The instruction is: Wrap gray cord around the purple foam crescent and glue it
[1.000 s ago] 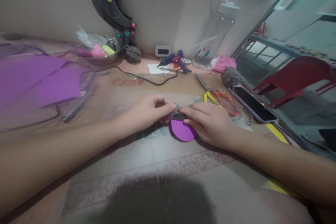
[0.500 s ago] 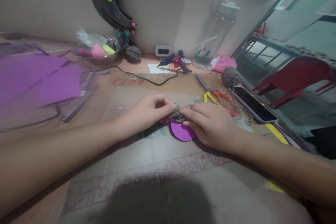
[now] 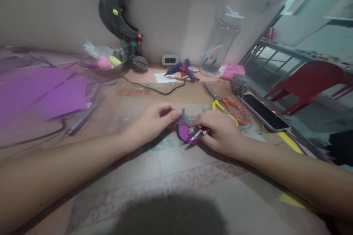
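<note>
A small purple foam disc [image 3: 184,133] lies on the cardboard-covered table between my hands. My left hand [image 3: 154,121] is closed in a pinch on a thin grey strip [image 3: 182,115] that stands up at the disc's far edge. My right hand [image 3: 219,131] is closed around a small metal tool [image 3: 196,133], perhaps snips, whose shiny tips point left over the disc. Both forearms rest low across the table.
Behind the hands lie scissors [image 3: 211,91], yellow- and orange-handled pliers [image 3: 230,108], a phone [image 3: 261,107], a ball of grey twine [image 3: 240,83] and a blue glue gun [image 3: 182,69] with its black cord. Purple foam sheets [image 3: 46,93] lie at left. A red chair [image 3: 310,80] stands right.
My right hand has lifted off the disc's top edge and now holds a small metal tool with its tips over the disc. The left hand keeps its pinch. The view shifted slightly.
</note>
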Demonstrator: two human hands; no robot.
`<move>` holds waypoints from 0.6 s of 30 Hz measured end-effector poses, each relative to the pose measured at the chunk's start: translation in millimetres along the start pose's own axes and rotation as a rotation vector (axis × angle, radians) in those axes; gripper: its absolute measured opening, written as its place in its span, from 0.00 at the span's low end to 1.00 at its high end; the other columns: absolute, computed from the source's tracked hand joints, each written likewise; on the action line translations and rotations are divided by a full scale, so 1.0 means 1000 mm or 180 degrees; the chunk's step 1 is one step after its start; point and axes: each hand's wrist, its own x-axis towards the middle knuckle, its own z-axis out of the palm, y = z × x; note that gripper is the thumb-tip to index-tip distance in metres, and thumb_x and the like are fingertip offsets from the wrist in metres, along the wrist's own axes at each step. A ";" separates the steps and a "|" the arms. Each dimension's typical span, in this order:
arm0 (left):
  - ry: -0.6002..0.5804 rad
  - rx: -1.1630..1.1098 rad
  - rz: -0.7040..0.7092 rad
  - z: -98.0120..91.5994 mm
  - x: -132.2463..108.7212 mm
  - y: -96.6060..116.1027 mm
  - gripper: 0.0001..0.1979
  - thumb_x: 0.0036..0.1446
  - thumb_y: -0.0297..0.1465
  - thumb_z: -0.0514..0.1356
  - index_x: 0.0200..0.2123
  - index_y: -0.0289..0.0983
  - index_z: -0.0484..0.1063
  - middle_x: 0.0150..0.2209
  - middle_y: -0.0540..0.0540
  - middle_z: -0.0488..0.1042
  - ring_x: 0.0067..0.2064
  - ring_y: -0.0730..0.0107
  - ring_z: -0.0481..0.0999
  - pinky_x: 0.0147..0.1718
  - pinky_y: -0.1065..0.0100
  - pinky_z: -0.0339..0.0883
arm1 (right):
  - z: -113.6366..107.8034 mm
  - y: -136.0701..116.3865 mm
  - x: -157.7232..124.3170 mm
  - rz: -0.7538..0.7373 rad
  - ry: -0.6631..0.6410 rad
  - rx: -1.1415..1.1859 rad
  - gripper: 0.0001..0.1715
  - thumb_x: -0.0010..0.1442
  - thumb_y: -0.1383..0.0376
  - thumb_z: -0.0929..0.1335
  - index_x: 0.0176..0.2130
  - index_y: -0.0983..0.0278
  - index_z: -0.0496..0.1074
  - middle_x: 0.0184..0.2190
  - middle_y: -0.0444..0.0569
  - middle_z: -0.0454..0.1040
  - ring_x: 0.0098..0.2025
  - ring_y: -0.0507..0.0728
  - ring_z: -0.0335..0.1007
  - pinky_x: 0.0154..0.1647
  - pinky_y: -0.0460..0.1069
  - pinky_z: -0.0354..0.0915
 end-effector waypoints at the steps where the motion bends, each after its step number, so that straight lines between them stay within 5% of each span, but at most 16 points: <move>1: 0.0012 0.0065 0.0045 0.000 0.000 0.000 0.16 0.61 0.42 0.55 0.29 0.36 0.70 0.25 0.52 0.69 0.28 0.74 0.68 0.28 0.72 0.61 | 0.000 0.001 0.000 0.0001 0.0041 0.0042 0.09 0.52 0.73 0.65 0.33 0.66 0.74 0.26 0.46 0.73 0.29 0.53 0.64 0.33 0.47 0.56; 8: 0.0032 0.0460 0.0042 0.001 -0.004 0.006 0.13 0.57 0.41 0.60 0.38 0.37 0.75 0.36 0.47 0.78 0.37 0.67 0.74 0.36 0.67 0.66 | -0.002 0.007 -0.001 0.0188 0.0112 0.0196 0.07 0.53 0.73 0.66 0.34 0.67 0.74 0.26 0.46 0.74 0.29 0.52 0.65 0.32 0.46 0.57; 18: 0.0044 0.0640 0.0273 0.002 -0.005 0.006 0.10 0.61 0.37 0.56 0.34 0.39 0.74 0.33 0.49 0.76 0.35 0.68 0.73 0.36 0.68 0.64 | 0.001 0.008 -0.002 0.0256 0.0073 0.0148 0.09 0.52 0.73 0.66 0.34 0.66 0.74 0.28 0.47 0.76 0.30 0.53 0.67 0.33 0.47 0.58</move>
